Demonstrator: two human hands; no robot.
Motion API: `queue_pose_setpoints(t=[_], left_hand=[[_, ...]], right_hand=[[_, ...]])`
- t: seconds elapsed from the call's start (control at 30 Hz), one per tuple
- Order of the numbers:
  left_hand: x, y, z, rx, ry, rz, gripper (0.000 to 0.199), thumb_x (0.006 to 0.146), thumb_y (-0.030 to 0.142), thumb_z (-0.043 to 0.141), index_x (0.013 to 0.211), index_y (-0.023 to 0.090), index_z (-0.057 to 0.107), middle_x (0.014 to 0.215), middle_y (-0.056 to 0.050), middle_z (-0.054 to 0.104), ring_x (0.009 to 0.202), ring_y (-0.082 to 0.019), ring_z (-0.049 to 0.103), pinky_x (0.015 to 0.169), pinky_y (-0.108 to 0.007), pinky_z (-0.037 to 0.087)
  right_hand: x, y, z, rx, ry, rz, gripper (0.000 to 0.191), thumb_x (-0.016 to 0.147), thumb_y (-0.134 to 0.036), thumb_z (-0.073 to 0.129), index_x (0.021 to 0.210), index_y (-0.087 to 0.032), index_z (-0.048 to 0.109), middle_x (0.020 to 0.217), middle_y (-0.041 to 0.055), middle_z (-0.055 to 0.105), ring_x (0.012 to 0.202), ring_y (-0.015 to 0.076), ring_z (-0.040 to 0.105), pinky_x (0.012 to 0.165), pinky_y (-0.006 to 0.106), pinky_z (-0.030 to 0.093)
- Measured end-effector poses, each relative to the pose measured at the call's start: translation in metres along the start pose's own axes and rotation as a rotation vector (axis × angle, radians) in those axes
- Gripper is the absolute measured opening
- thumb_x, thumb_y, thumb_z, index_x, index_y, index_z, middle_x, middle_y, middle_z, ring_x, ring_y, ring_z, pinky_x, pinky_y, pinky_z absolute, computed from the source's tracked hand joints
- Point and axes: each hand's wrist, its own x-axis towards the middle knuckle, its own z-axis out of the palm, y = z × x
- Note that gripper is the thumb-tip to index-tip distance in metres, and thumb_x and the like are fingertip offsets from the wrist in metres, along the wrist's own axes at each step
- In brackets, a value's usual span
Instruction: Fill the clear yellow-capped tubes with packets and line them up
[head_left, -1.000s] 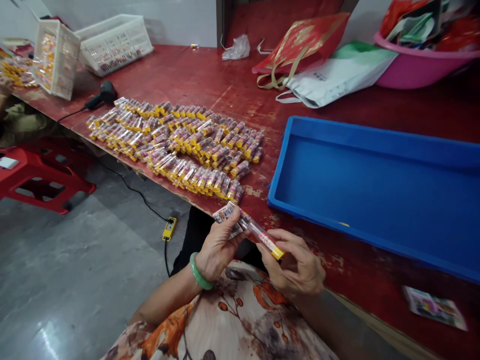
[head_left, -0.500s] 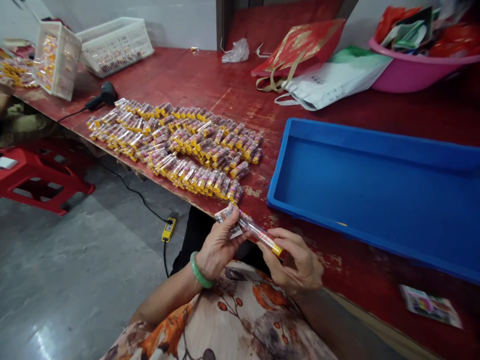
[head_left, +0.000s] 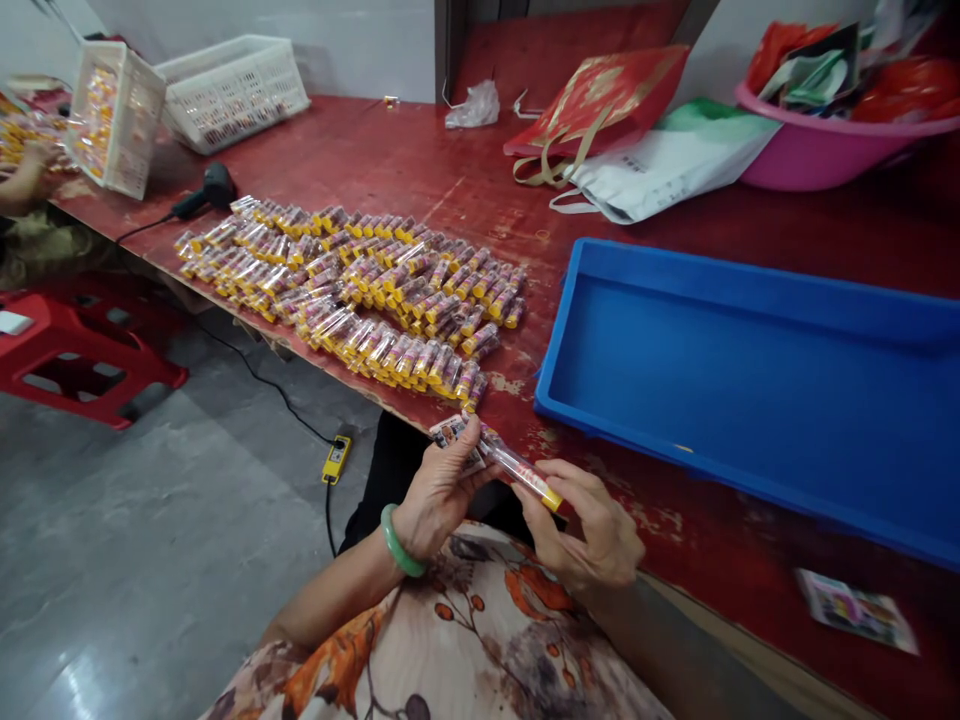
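Note:
A clear plastic tube [head_left: 520, 470] with a yellow end slants between my two hands, in front of the table's edge. My left hand [head_left: 442, 485], with a green bangle at the wrist, grips its upper end and pinches a small printed packet [head_left: 454, 432] under the thumb. The fingers of my right hand [head_left: 589, 520] close around the tube near its yellow end. Just beyond lies a large spread of similar yellow-ended tubes [head_left: 375, 280] in rows on the red table [head_left: 480, 190].
A blue tray [head_left: 735, 380] stands at the right, with a printed packet [head_left: 855, 610] in front. Farther back are white baskets [head_left: 236, 95], a hair dryer [head_left: 210, 188], bags [head_left: 660, 170] and a pink basin [head_left: 810, 150]. A co-worker's arm [head_left: 26, 180] shows at far left.
My hands keep nearly the same hold on the tube, with only a slight shift. At far left, the co-worker's hand has come into view by the basket.

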Motion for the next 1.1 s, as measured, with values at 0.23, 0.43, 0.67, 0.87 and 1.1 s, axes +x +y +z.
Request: queue_pose_setpoints(t=[0.23, 0.43, 0.67, 0.87, 1.1], left_hand=[[-0.002, -0.002, -0.002, 0.024, -0.033, 0.074, 0.039, 0.062, 0.035, 0.085, 0.091, 0.015, 0.067, 0.085, -0.002, 0.069, 0.067, -0.013, 0.064, 0.062, -0.025, 0.058], [-0.004, -0.005, -0.003, 0.051, -0.082, 0.12, 0.035, 0.066, 0.037, 0.083, 0.086, 0.013, 0.067, 0.079, -0.003, 0.069, 0.063, -0.013, 0.063, 0.062, -0.027, 0.057], [-0.006, -0.009, -0.005, 0.057, -0.131, 0.145, 0.04, 0.064, 0.035, 0.084, 0.093, 0.012, 0.068, 0.087, -0.006, 0.069, 0.071, -0.014, 0.064, 0.068, -0.027, 0.054], [-0.01, -0.002, -0.007, 0.052, -0.187, 0.144, 0.035, 0.063, 0.031, 0.085, 0.086, 0.011, 0.068, 0.083, -0.005, 0.069, 0.069, -0.013, 0.063, 0.07, -0.027, 0.052], [-0.02, -0.004, -0.005, 0.073, -0.254, 0.058, 0.038, 0.055, 0.028, 0.09, 0.083, 0.011, 0.07, 0.076, -0.004, 0.07, 0.066, -0.013, 0.063, 0.066, -0.025, 0.052]], right_hand=[[-0.001, -0.003, 0.002, -0.022, -0.017, 0.007, 0.033, 0.075, -0.014, 0.074, 0.102, -0.024, 0.058, 0.093, 0.0033, 0.07, 0.08, 0.0184, 0.071, 0.064, 0.026, 0.057], [0.002, -0.007, 0.004, 0.202, -0.006, 0.211, 0.031, 0.077, -0.013, 0.072, 0.102, -0.021, 0.057, 0.091, 0.0057, 0.068, 0.077, 0.0183, 0.068, 0.064, 0.029, 0.058], [-0.009, -0.005, 0.009, 0.089, -0.056, 0.056, 0.04, 0.079, -0.014, 0.071, 0.114, -0.026, 0.057, 0.105, 0.0058, 0.066, 0.096, 0.0218, 0.068, 0.076, 0.031, 0.058], [0.008, -0.006, 0.001, 0.364, -0.36, 0.125, 0.037, 0.088, -0.013, 0.054, 0.124, -0.019, 0.053, 0.124, 0.0138, 0.057, 0.111, 0.0244, 0.059, 0.089, 0.04, 0.055], [0.019, -0.008, 0.005, 0.273, -0.132, 0.185, 0.019, 0.082, -0.019, 0.062, 0.101, -0.02, 0.058, 0.106, 0.0079, 0.062, 0.085, 0.018, 0.063, 0.068, 0.03, 0.055]])
